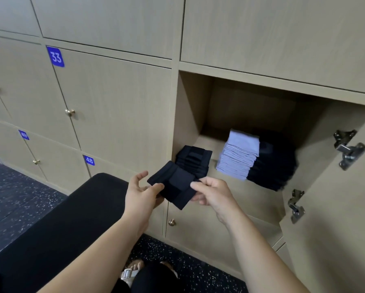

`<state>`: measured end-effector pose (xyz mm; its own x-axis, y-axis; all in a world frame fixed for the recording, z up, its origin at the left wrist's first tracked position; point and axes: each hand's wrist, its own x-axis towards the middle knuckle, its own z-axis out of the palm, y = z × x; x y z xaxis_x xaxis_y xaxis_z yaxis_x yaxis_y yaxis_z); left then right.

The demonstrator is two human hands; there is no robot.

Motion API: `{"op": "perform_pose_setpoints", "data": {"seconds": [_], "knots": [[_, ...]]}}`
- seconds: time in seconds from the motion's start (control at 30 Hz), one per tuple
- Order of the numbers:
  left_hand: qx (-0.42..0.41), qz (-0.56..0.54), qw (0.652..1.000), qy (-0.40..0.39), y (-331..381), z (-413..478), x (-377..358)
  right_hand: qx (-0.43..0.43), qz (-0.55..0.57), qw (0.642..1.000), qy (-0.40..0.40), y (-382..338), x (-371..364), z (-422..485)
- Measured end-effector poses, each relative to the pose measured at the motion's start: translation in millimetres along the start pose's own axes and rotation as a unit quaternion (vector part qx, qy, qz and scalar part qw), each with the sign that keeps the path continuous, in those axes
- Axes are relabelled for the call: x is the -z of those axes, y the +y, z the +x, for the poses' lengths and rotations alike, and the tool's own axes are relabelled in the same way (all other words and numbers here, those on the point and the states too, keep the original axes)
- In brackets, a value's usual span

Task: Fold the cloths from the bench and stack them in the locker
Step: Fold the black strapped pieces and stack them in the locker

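Note:
A small folded black cloth (174, 185) is held in the air just in front of the open locker (240, 115). My left hand (142, 194) pinches its left edge between thumb and fingers. My right hand (212, 192) pinches its right edge. Inside the locker, a short stack of folded black cloths (193, 160) sits at the front left. A taller stack of pale lilac cloths (239, 154) stands in the middle. More dark cloths (274, 166) are piled to its right. The black bench (67, 225) runs below my left arm.
The locker door (333, 197) hangs open on the right, with metal hinges (348, 151) facing me. Closed numbered lockers (113, 102) with brass knobs fill the wall to the left. A dark speckled floor (188, 269) lies below, where a sandalled foot shows.

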<state>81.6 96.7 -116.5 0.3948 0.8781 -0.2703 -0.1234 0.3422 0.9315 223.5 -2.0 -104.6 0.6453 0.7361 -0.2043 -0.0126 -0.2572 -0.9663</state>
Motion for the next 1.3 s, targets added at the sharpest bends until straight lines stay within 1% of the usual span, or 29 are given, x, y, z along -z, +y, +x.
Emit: {"op": "perform_pose_setpoints", "data": {"seconds": [0.1, 0.17, 0.27, 0.37, 0.43, 0.5, 0.57, 0.67, 0.77, 0.83, 1.0, 1.1, 1.2, 1.3], "knots": [[-0.005, 0.028, 1.0, -0.012, 0.4, -0.2, -7.5, -0.007, 0.085, 0.996, 0.037, 2.3, 1.7, -3.8], [-0.005, 0.025, 1.0, -0.006, -4.5, 1.7, -15.1, -0.017, 0.117, 0.992, 0.053, 7.1, 1.2, -5.1], [-0.009, 0.037, 0.999, -0.004, -13.3, 7.4, -25.4, -0.012, 0.121, 0.989, 0.081, 12.6, 2.7, -1.3], [-0.05, 0.118, 0.992, 0.0, -19.1, 14.1, -33.1, 0.002, 0.125, 0.983, 0.137, 15.8, 9.5, 14.8], [-0.095, 0.19, 0.977, -0.005, -18.3, 19.6, -37.6, 0.012, 0.122, 0.979, 0.165, 15.3, 13.9, 28.5], [-0.137, 0.249, 0.958, -0.029, -15.1, 30.5, -42.6, 0.035, 0.113, 0.976, 0.182, 12.5, 18.6, 46.9], [-0.182, 0.296, 0.936, -0.055, -10.9, 44.8, -48.4, 0.055, 0.108, 0.973, 0.197, 5.0, 22.3, 66.2], [-0.236, 0.371, 0.894, -0.082, -6.5, 64.6, -55.3, 0.057, 0.136, 0.967, 0.208, -8.6, 25.5, 94.7], [-0.275, 0.421, 0.859, -0.1, -10.0, 82.1, -57.9, 0.054, 0.143, 0.966, 0.21, -13.9, 25.7, 124.0], [-0.291, 0.433, 0.847, -0.102, -16.2, 92.4, -56.9, 0.052, 0.143, 0.964, 0.217, -14.4, 24.2, 140.5], [-0.297, 0.433, 0.845, -0.103, -36.3, 105.6, -50.7, 0.043, 0.171, 0.955, 0.236, -8.7, 17.9, 164.3], [-0.288, 0.437, 0.846, -0.105, -44.8, 110.1, -47.7, 0.04, 0.162, 0.956, 0.242, -2.5, 13.3, 173.2], [-0.284, 0.44, 0.845, -0.107, -48.9, 112.0, -45.4, 0.034, 0.114, 0.958, 0.26, 5.6, 10.8, 180.2], [-0.281, 0.441, 0.845, -0.111, -51.5, 112.5, -43.3, 0.051, 0.019, 0.959, 0.28, 10.5, 11.6, 183.1]]}}
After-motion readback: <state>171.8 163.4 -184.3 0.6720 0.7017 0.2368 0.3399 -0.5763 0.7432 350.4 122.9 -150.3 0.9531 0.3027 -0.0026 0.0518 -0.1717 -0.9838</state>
